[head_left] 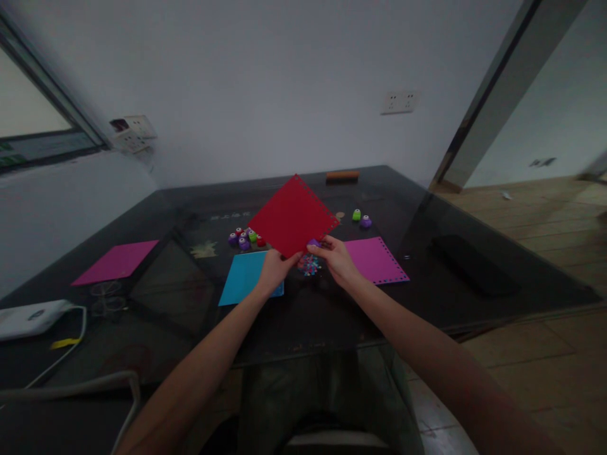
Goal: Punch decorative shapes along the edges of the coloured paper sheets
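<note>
Both hands lift a red paper square [293,216] above the dark glass tabletop [455,303], tilted corner-up so its punched, scalloped edges show. The left hand [274,270] pinches the lower corner; the right hand [337,258] closes on the neighbouring edge, apparently around a small purple punch [313,242], though the view is dim. Confetti [308,265] lies heaped beneath, between a blue sheet [244,284] and a perforated magenta sheet [375,260].
</note>
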`<control>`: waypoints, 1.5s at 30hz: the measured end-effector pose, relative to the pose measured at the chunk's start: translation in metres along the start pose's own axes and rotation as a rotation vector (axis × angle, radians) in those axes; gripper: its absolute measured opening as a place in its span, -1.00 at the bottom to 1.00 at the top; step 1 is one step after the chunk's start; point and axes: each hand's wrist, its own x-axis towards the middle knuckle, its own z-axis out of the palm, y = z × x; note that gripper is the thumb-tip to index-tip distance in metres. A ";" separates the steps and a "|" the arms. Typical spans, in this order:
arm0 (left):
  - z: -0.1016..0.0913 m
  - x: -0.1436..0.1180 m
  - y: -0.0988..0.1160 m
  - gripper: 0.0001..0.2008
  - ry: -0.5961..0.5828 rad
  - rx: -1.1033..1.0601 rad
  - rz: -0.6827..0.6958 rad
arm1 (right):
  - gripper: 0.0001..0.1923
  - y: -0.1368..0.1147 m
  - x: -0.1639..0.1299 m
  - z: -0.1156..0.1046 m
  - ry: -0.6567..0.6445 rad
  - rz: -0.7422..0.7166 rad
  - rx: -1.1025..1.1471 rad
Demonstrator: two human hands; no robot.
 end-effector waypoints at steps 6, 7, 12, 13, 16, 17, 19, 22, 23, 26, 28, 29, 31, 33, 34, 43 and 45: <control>0.003 -0.002 0.007 -0.75 0.024 0.000 -0.007 | -0.68 0.000 0.001 -0.001 -0.026 -0.003 0.009; 0.003 -0.002 0.007 -0.74 0.028 0.007 -0.006 | -0.68 0.000 0.001 -0.002 -0.025 -0.005 0.008; 0.002 -0.003 0.006 -0.70 0.058 0.088 -0.011 | -0.67 0.000 0.002 -0.003 -0.033 -0.016 -0.002; 0.002 -0.003 0.007 -0.69 0.067 0.099 -0.013 | -0.66 0.000 0.002 -0.003 -0.038 -0.016 -0.007; 0.003 -0.004 0.010 -0.71 0.095 0.087 -0.017 | -0.64 0.000 0.002 -0.003 -0.044 -0.021 -0.028; 0.004 -0.004 0.011 -0.71 0.104 0.077 -0.017 | -0.64 0.001 0.002 -0.003 -0.042 -0.022 -0.034; 0.005 -0.004 0.012 -0.73 0.106 0.062 -0.020 | -0.65 0.002 0.003 -0.003 -0.038 -0.021 -0.042; 0.005 -0.004 0.012 -0.74 0.090 0.061 -0.024 | -0.66 0.004 0.005 -0.005 -0.041 -0.014 -0.050; 0.005 -0.004 0.011 -0.74 0.085 0.065 -0.021 | -0.66 0.004 0.005 -0.005 -0.042 -0.011 -0.055; 0.004 -0.003 0.009 -0.75 0.085 0.089 -0.009 | -0.66 0.005 0.006 -0.006 -0.041 0.007 -0.073; 0.003 -0.003 0.008 -0.76 0.083 0.100 -0.001 | -0.68 0.004 0.006 -0.007 -0.045 0.014 -0.076; 0.002 -0.002 0.008 -0.75 0.081 0.102 0.006 | -0.68 0.004 0.006 -0.007 -0.050 0.015 -0.074; 0.001 -0.002 0.007 -0.75 0.078 0.096 0.022 | -0.69 0.003 0.006 -0.007 -0.062 0.014 -0.072; 0.000 -0.002 0.006 -0.74 0.078 0.095 0.030 | -0.69 0.003 0.006 -0.008 -0.071 0.021 -0.071; 0.000 -0.001 0.006 -0.74 0.080 0.097 0.030 | -0.69 0.003 0.006 -0.008 -0.074 0.026 -0.069; -0.002 0.002 0.000 -0.69 0.124 0.115 0.003 | -0.67 0.007 0.009 -0.012 -0.110 0.111 -0.057; -0.005 0.003 0.000 -0.68 0.129 0.095 0.006 | -0.68 0.008 0.012 -0.015 -0.116 0.128 -0.044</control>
